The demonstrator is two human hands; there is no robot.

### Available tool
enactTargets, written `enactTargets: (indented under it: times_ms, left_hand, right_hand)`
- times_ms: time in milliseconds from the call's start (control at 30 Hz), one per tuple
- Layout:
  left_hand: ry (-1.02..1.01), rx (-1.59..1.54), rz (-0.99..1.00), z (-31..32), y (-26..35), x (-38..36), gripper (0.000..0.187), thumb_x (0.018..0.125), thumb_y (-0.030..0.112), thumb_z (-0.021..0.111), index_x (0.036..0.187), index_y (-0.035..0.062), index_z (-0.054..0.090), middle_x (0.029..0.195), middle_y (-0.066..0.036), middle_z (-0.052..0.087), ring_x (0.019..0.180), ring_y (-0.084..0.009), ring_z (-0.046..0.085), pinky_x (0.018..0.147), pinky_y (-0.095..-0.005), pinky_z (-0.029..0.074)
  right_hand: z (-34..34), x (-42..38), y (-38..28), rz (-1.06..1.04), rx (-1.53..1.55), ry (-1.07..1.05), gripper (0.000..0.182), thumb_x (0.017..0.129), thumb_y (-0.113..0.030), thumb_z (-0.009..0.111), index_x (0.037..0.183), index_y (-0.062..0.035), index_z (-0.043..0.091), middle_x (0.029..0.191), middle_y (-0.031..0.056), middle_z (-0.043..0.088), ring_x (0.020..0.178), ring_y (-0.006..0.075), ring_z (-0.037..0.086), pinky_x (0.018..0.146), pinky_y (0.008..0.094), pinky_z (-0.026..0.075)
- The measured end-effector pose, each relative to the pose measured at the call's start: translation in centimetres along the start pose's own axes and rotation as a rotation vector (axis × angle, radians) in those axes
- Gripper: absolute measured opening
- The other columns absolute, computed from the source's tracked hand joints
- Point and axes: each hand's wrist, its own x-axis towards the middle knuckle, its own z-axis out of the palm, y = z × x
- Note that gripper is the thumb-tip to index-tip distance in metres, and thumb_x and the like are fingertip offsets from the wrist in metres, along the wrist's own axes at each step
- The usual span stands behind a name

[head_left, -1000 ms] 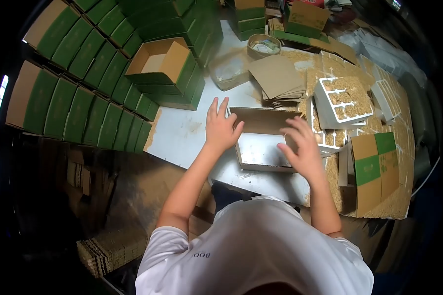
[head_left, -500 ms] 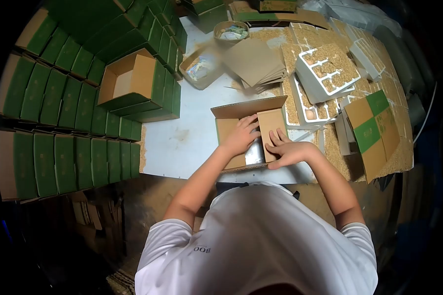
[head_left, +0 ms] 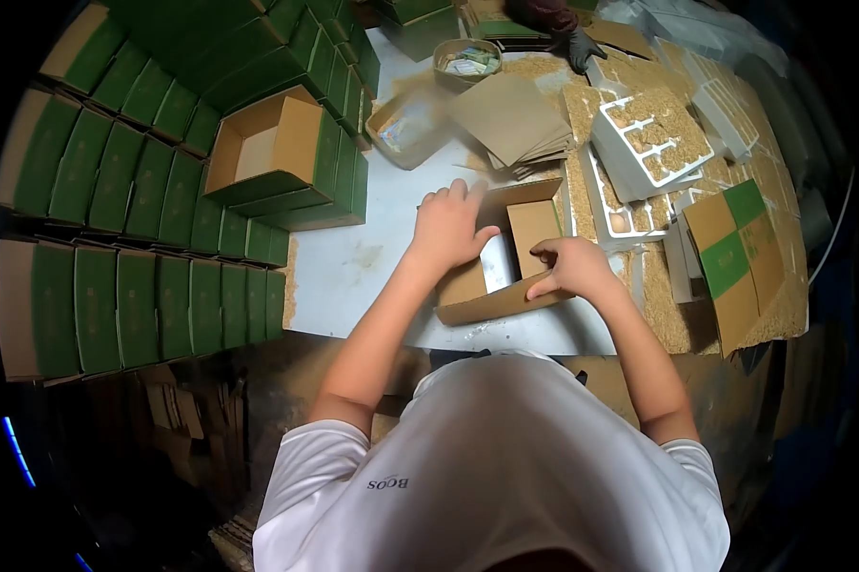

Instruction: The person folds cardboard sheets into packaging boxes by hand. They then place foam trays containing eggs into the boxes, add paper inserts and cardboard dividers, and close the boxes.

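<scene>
An open cardboard box stands on the white table near its front edge, with the tabletop showing through its bottom. My left hand lies over the box's left side, fingers spread and thumb apart. At the right end, my right hand grips the near right corner of the box between thumb and fingers. A brown inner flap is beside my right fingertips. Behind the box lies a stack of flat cardboard sheets.
Green boxes are stacked at the left, one open box among them. White trays of husks and a green-brown box are at the right. A co-worker's gloved hand reaches in at the top. Two baskets stand behind.
The near side of the box has swung up and the box has turned slightly. My left hand moved up and left; my right hand now pinches the corner. A co-worker's gloved hand has appeared.
</scene>
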Motion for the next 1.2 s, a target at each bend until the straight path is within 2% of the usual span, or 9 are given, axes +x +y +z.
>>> enactTargets:
  times_ms: [300,433,533,700,800,900,1033,1133,1200]
  left_hand:
    - [-0.210,-0.255,-0.159,-0.6,1.2,-3.0,0.055,0.093,0.047,0.059,0.134,0.0109,0.061,0.120,-0.018,0.069,0.111,-0.0420,0.063,0.094,-0.0444,0.052]
    - [-0.021,-0.064,-0.051,10.3,1.2,-8.7,0.044,0.099,0.038,0.054,0.139,0.0215,0.059,0.161,-0.017,0.030,0.151,-0.0436,0.017,0.115,-0.0728,0.008]
    - [0.042,-0.018,-0.425,10.0,2.8,-9.9,0.051,0.098,0.033,0.057,0.148,0.0265,0.051,0.161,-0.016,0.031,0.152,-0.0405,0.016,0.113,-0.0759,0.012]
    - [0.283,-1.435,-1.153,11.1,-0.3,-9.5,0.085,0.090,0.020,0.075,0.153,-0.0044,0.024,0.149,-0.023,0.044,0.131,-0.0329,0.050,0.107,-0.0371,0.045]
    - [0.011,-1.697,-0.791,11.6,-2.8,-10.8,0.093,0.087,0.019,0.079,0.154,-0.0009,0.017,0.142,-0.020,0.050,0.127,-0.0275,0.054,0.105,-0.0364,0.047]
    - [0.287,-1.271,-0.561,7.8,-1.5,-11.7,0.088,0.084,0.014,0.081,0.150,-0.0008,0.024,0.138,-0.017,0.053,0.125,-0.0247,0.054,0.104,-0.0364,0.047]
    - [0.459,-1.226,-0.273,7.0,-2.6,-14.0,0.088,0.075,0.000,0.083,0.146,-0.0017,0.030,0.143,-0.015,0.046,0.127,-0.0261,0.052,0.106,-0.0380,0.045]
    - [0.416,-0.582,-0.112,11.7,-7.0,-14.3,0.104,0.074,-0.007,0.077,0.156,0.0049,0.015,0.156,-0.026,0.031,0.140,-0.0413,0.040,0.114,-0.0469,0.037]
    - [0.498,-0.483,-0.001,15.3,-8.7,-14.4,0.107,0.075,-0.008,0.074,0.160,0.0097,0.011,0.160,-0.031,0.023,0.145,-0.0504,0.031,0.118,-0.0512,0.032]
  right_hand:
    - [7.7,0.4,2.6,0.014,-0.165,0.875,0.106,0.065,-0.035,0.093,0.146,0.0008,0.036,0.140,0.0286,0.041,0.123,0.0416,0.053,0.100,0.0450,0.048]
    - [8.6,2.3,6.2,0.048,0.434,0.551,0.104,0.070,-0.029,0.091,0.150,0.0016,0.033,0.140,0.0288,0.049,0.128,0.0420,0.052,0.107,0.0438,0.044]
    - [8.1,2.6,6.1,-0.161,0.393,0.409,0.088,0.083,-0.030,0.081,0.150,0.0030,0.034,0.139,0.0270,0.053,0.128,0.0378,0.054,0.108,0.0410,0.043]
    - [8.7,4.4,7.8,0.036,0.833,0.194,0.058,0.100,-0.037,0.060,0.139,0.0053,0.050,0.126,0.0212,0.065,0.115,0.0286,0.063,0.100,0.0363,0.047]
    - [7.5,3.3,6.2,0.114,0.768,0.176,0.048,0.103,-0.037,0.057,0.128,0.0039,0.062,0.110,0.0155,0.072,0.101,0.0236,0.067,0.091,0.0339,0.050]
    - [4.5,2.5,4.4,-0.025,0.835,0.221,0.043,0.103,-0.034,0.057,0.127,0.0011,0.064,0.106,0.0094,0.073,0.096,0.0187,0.068,0.088,0.0320,0.051]
    - [-1.1,2.5,5.0,-0.316,1.642,-0.299,0.084,0.094,-0.075,0.043,0.145,-0.0075,0.047,0.132,0.0106,0.061,0.120,0.0158,0.057,0.094,0.0337,0.049]
    - [0.2,2.4,5.0,-0.111,1.259,-0.235,0.092,0.089,-0.084,0.037,0.148,-0.0132,0.040,0.133,0.0099,0.058,0.120,0.0186,0.057,0.089,0.0341,0.050]
    - [5.2,3.8,4.6,0.091,1.186,0.050,0.066,0.092,-0.047,0.072,0.137,-0.0087,0.043,0.131,0.0099,0.058,0.116,0.0186,0.057,0.090,0.0331,0.051]
